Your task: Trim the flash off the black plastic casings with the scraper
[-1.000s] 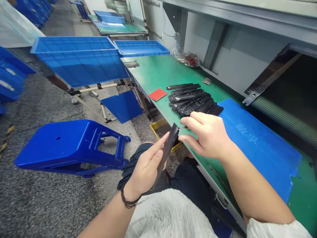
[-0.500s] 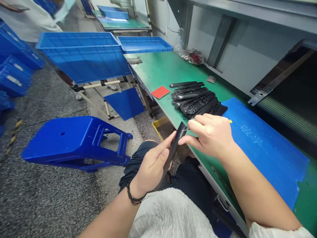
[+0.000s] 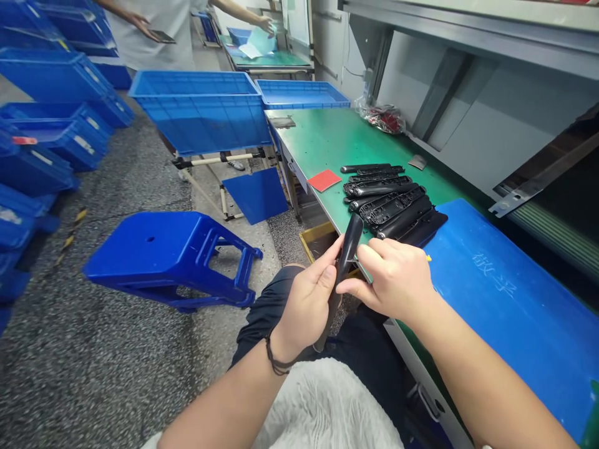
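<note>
My left hand (image 3: 309, 299) is wrapped around a long black plastic shell (image 3: 352, 240), held tilted over my lap near the table edge. My right hand (image 3: 395, 274) is closed on a thin-bladed tool (image 3: 428, 257); its yellow end shows behind the hand, and most of it is hidden in my fingers. The narrow metal tip meets the side of the shell, with my right thumb close to the same spot. Beyond my hands, several similar black plastic shells (image 3: 390, 202) lie in a row on the green table (image 3: 322, 134).
A blue sheet (image 3: 505, 280) covers the table's right part. A red square (image 3: 324, 180) lies at the left edge. Blue bins (image 3: 201, 118) stand beyond, a blue stool (image 3: 150, 249) at left. Under the table is a yellow bin (image 3: 306, 246). Another person's hand (image 3: 145, 26) holds a dark flat piece.
My view has turned left, so the scene sits further right. The tool tip now meets the shell lower down from its upper end. A co-worker's arm has appeared over the far table.
</note>
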`<state>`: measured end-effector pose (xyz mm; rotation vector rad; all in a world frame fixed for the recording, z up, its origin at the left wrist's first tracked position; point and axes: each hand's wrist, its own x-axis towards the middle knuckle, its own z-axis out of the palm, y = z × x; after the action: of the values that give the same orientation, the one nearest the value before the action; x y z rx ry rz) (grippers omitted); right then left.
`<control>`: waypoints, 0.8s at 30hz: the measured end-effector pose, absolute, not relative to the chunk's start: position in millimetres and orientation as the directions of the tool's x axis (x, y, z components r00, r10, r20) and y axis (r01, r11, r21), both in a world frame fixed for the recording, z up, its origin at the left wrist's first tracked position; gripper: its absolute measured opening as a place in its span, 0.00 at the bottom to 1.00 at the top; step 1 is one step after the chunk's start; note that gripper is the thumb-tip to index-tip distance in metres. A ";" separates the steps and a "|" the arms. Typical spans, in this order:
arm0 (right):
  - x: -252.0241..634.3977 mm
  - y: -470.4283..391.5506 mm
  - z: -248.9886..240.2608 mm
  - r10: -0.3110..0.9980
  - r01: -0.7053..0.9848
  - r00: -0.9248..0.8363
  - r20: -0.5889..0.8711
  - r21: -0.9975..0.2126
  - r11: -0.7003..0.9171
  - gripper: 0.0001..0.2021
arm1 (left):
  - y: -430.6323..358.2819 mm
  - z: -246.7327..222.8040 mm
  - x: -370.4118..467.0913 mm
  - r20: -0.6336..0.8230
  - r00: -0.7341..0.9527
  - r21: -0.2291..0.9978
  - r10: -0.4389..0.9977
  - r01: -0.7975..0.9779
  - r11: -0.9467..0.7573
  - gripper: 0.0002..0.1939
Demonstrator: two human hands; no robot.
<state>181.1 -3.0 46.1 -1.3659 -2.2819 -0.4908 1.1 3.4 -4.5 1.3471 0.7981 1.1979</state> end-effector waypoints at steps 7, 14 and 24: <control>169.2 -9.1 41.7 0.754 0.867 -0.445 0.482 0.021 0.498 0.32 | 11.2 5.1 -0.7 0.207 0.253 0.971 0.945 -0.173 -0.167 0.26; 161.3 -13.8 39.8 0.730 0.840 -0.489 0.476 0.032 0.542 0.32 | 15.7 15.5 -3.6 0.174 0.185 0.972 0.967 -0.192 -0.138 0.27; 157.3 -17.2 37.6 0.677 0.839 -0.505 0.535 0.120 0.531 0.30 | 16.5 17.6 -3.5 0.129 0.202 0.967 0.971 -0.241 -0.078 0.31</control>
<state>157.3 -17.2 37.6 -1.2389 -2.3462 -0.5141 -3.5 16.5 17.6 1.2049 0.8281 1.2231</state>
